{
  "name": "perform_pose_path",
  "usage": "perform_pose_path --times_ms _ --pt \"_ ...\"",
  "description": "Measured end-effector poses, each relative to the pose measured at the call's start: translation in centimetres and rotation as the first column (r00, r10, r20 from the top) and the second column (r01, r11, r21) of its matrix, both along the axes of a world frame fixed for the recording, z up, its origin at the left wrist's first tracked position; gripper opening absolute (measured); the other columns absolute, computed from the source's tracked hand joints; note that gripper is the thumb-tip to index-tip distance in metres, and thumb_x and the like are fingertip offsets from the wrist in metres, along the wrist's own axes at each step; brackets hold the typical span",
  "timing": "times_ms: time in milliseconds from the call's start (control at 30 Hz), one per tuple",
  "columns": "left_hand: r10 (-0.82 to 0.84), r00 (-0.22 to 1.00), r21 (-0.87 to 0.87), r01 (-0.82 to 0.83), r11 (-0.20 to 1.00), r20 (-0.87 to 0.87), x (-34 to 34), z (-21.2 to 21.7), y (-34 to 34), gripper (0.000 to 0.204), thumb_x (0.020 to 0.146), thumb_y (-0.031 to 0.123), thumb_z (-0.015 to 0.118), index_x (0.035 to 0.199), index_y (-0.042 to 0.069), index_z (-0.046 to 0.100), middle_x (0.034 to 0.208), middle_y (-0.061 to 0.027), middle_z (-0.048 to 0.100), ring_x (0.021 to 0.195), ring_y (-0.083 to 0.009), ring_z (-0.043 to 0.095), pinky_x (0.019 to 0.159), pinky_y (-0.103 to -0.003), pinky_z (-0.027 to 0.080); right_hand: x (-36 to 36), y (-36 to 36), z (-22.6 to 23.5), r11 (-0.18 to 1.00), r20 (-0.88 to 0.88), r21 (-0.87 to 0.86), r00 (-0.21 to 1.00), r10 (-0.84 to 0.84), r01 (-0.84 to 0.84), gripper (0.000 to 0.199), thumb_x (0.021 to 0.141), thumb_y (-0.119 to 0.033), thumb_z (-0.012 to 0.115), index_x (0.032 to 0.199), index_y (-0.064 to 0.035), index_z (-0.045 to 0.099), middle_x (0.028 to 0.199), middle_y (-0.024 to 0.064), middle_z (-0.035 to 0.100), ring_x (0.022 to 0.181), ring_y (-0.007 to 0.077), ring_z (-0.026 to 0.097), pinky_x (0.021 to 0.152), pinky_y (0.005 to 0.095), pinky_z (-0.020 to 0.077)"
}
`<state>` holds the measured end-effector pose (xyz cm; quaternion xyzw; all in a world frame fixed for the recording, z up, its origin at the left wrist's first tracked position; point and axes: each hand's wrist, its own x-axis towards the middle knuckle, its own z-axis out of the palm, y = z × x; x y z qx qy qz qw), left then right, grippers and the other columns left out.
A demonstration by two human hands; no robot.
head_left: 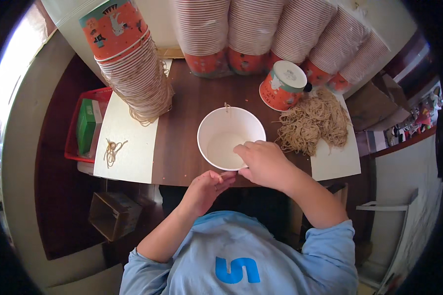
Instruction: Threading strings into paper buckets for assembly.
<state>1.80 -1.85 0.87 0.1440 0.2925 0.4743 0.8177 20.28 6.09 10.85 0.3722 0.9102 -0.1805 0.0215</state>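
A white-lined paper bucket stands on the brown table in front of me, its mouth toward me. A short piece of tan cord hangs over its far rim. My right hand grips the near right rim, with fingers inside the bucket and the thumb outside. Just below the near rim, my left hand is closed with its fingertips pinched together. What lies between them, if anything, is too small to make out. To the right lies a heap of tan cord loops.
At the back left leans a tall stack of orange buckets with cords. Plastic-wrapped bucket stacks line the back. An upside-down orange bucket stands by the heap. A few loose cords lie left, near a red crate.
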Motion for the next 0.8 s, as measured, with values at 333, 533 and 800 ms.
perform_pose_path --times_ms 333,533,800 --pt "0.003 0.999 0.048 -0.004 0.999 0.033 0.7 2.6 -1.2 0.008 0.087 0.011 0.052 0.089 0.006 0.058 0.111 -0.0115 0.060 0.106 -0.0227 0.057 0.096 -0.037 0.039 0.9 -2.4 1.2 0.971 -0.373 0.185 0.904 0.211 -0.151 0.022 0.068 -0.003 0.063 0.089 -0.0081 0.058 0.077 0.0067 0.056 0.075 0.0250 0.055 0.071 0.0370 0.0429" --pt "0.225 0.955 0.168 -0.194 0.967 -0.194 0.6 3.8 -0.9 0.009 0.090 0.008 0.050 0.095 0.004 0.056 0.093 -0.0055 0.062 0.086 -0.0135 0.058 0.081 -0.026 0.046 -0.1 -1.6 3.6 0.953 -0.241 0.197 0.931 0.275 -0.231 0.007 0.074 -0.008 0.058 0.081 -0.0068 0.057 0.075 0.0075 0.061 0.077 0.0261 0.058 0.075 0.0382 0.0430" --pt "0.153 0.935 0.277 -0.062 0.959 -0.321 1.2 4.6 -0.5 0.012 0.092 0.012 0.051 0.097 0.003 0.058 0.083 -0.0027 0.063 0.076 -0.0087 0.058 0.069 -0.021 0.044 -2.3 -0.4 3.7 0.942 -0.314 -0.010 0.896 0.315 -0.335 0.012 0.071 -0.007 0.061 0.082 -0.0072 0.057 0.076 0.0078 0.060 0.077 0.0268 0.057 0.074 0.0375 0.0430"
